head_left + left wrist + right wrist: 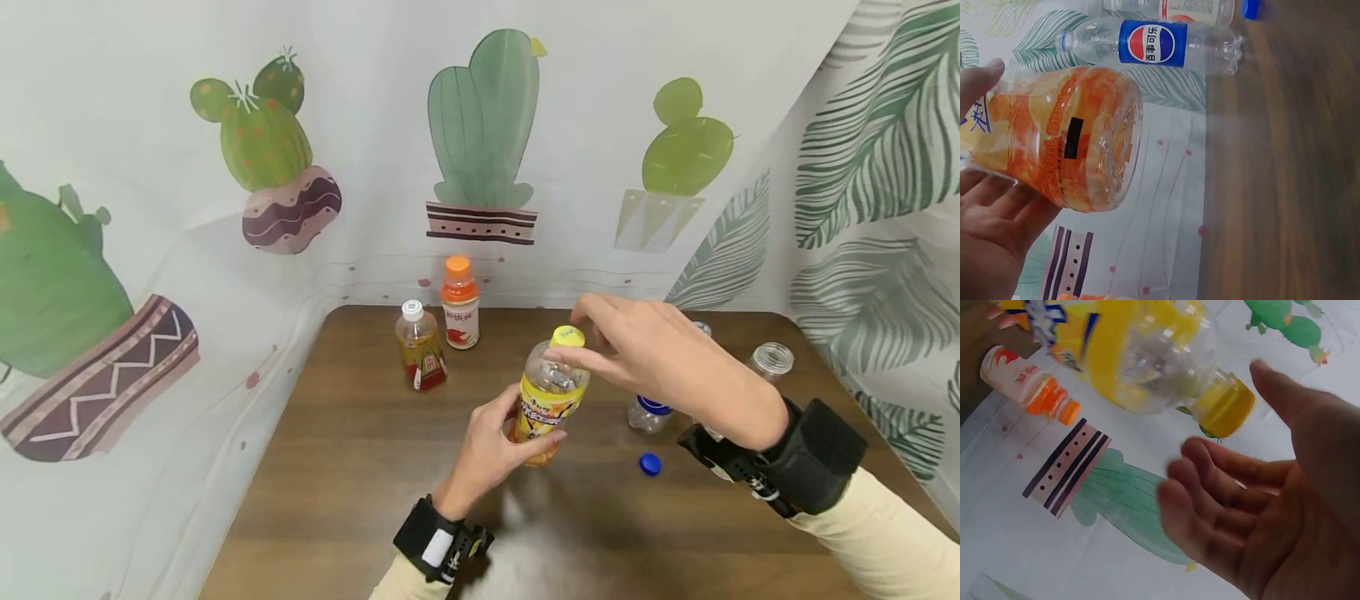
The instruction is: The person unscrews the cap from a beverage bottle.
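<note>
A clear plastic drink bottle (551,408) with a yellow label and an orange lower part is gripped by my left hand (491,442). Its thumb and fingers go round the label. In the left wrist view the bottle's base (1116,144) shows apart from the tabletop. A yellow cap (567,336) sits on the bottle's neck. My right hand (645,342) is at the cap, thumb on one side and loosely bent fingers on the other. The right wrist view shows a gap between those fingertips (1194,450) and the cap.
At the back left of the wooden table (337,467) stand a white-capped bottle (422,346) and an orange-capped bottle (461,312). A blue cap (650,464) lies to the right, near an uncapped blue-labelled cola bottle (1154,42). Another clear container (772,358) stands farther right.
</note>
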`<action>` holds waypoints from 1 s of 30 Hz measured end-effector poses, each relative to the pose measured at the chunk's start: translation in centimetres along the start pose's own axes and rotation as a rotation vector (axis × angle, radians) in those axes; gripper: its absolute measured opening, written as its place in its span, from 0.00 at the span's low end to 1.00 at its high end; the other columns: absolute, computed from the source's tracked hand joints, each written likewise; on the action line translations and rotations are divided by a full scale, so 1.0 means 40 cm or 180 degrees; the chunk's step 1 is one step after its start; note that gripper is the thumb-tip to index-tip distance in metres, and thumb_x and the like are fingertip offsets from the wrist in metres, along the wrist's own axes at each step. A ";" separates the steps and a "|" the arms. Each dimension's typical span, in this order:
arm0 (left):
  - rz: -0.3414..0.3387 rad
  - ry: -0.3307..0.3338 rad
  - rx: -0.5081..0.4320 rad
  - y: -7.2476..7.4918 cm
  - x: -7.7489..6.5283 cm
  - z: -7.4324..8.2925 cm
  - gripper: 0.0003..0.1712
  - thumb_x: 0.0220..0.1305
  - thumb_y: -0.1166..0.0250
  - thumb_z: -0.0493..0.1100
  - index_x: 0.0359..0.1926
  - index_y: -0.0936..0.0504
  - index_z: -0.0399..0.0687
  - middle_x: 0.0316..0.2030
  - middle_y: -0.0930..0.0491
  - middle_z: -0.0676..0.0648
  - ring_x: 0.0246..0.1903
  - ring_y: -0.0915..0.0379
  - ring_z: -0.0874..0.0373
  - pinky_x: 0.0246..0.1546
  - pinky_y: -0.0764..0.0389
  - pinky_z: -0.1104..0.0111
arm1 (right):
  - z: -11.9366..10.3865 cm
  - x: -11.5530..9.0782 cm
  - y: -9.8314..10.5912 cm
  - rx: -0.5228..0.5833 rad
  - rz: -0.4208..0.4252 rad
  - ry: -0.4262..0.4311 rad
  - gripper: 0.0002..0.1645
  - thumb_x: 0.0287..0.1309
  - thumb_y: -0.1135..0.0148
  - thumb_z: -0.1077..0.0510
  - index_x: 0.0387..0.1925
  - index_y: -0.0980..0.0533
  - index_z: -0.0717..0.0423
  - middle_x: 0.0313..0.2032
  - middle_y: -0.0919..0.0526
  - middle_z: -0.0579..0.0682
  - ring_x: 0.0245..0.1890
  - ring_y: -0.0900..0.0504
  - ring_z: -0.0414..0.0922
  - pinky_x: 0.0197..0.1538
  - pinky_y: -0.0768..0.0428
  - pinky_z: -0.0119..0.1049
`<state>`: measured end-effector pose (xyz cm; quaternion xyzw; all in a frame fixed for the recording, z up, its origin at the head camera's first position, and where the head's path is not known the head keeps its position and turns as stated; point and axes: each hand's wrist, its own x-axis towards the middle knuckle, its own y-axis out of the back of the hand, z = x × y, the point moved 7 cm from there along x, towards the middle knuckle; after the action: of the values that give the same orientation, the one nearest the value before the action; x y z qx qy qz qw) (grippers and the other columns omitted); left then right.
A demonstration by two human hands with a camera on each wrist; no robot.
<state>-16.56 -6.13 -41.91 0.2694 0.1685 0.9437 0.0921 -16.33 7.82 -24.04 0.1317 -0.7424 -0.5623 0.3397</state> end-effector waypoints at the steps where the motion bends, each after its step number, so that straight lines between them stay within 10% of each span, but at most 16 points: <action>1: 0.0030 -0.0001 0.0075 0.004 0.002 0.000 0.32 0.53 0.23 0.52 0.58 0.24 0.56 0.45 0.15 0.53 0.41 0.18 0.63 0.41 0.16 0.69 | -0.003 -0.001 0.002 -0.0067 0.0105 0.0058 0.20 0.59 0.33 0.41 0.36 0.27 0.52 0.24 0.23 0.40 0.19 0.30 0.36 0.24 0.29 0.30; 10: 0.0176 -0.0017 0.0749 0.024 0.009 0.007 0.35 0.51 0.23 0.55 0.58 0.25 0.51 0.42 0.15 0.51 0.39 0.18 0.62 0.40 0.16 0.66 | -0.012 0.004 -0.026 -0.0088 0.0697 -0.0089 0.23 0.63 0.35 0.46 0.24 0.36 0.53 0.18 0.38 0.43 0.16 0.38 0.39 0.19 0.38 0.31; 30: -0.0655 0.0318 -0.0128 0.049 0.020 -0.003 0.24 0.53 0.23 0.48 0.51 0.20 0.54 0.42 0.14 0.54 0.42 0.17 0.65 0.47 0.17 0.70 | -0.050 0.005 -0.055 0.0473 0.0687 0.0866 0.16 0.74 0.50 0.50 0.36 0.34 0.59 0.27 0.35 0.44 0.26 0.37 0.36 0.25 0.32 0.26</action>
<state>-17.44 -7.78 -40.90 0.2013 0.1807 0.9447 0.1853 -15.60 5.49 -25.71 0.1508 -0.7389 -0.4432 0.4846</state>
